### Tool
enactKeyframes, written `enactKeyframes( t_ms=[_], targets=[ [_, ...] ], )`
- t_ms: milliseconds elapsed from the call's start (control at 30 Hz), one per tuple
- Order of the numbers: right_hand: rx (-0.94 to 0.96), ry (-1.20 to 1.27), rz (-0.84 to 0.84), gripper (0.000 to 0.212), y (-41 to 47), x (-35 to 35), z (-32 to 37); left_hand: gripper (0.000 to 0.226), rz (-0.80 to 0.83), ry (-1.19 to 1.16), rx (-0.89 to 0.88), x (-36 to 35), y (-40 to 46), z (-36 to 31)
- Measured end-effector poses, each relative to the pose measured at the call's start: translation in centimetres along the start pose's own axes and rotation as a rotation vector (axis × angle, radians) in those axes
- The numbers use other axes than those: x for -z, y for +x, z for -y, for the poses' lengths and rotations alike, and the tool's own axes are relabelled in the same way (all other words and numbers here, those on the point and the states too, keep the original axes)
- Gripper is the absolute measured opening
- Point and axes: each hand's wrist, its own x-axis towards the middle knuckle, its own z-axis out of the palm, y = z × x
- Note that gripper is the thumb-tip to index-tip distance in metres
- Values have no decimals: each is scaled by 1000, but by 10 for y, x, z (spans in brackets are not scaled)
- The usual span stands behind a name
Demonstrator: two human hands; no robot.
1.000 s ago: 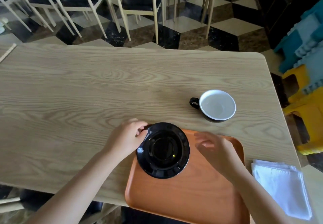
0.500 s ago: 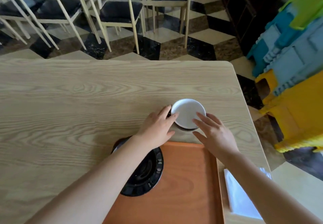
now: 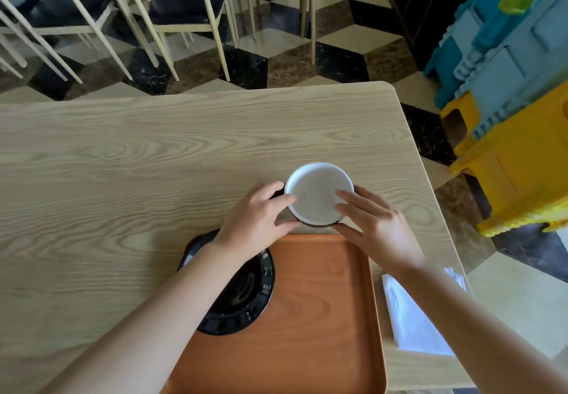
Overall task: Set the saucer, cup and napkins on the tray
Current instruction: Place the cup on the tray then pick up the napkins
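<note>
A cup, black outside and white inside, stands on the wooden table just beyond the far edge of the orange tray. My left hand grips the cup's left side, covering the handle. My right hand grips its right side, fingers over the rim. The black saucer lies on the tray's left part, overhanging its left edge, half hidden under my left forearm. White napkins lie on the table right of the tray, partly under my right forearm.
The table's right edge runs close beside the napkins. Stacked yellow, blue and green plastic stools stand to the right on the floor. Wooden chairs stand beyond the table's far edge.
My left hand left the saucer on the tray. Both hands reached forward to the cup and have closed around its sides. The view shifted right.
</note>
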Motion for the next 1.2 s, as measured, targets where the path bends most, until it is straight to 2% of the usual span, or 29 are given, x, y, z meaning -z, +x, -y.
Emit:
enactKeyframes(
  t_ms=[100,500,967,1200],
  targets=[
    [9,22,-29,23,-21,12,9,38,-39,-16,-27,5,-21,-15],
    [13,41,-9,20,-97,18,28,39,-33,-43,-102,-13,-82,-44],
    [-1,-28,25,22,-93,14,15,36,-115,49,-126,-24,-74,-45],
    [-48,-30,76,26,-95,15,20,38,-19,53,-76,-23,-78,-50]
  ],
)
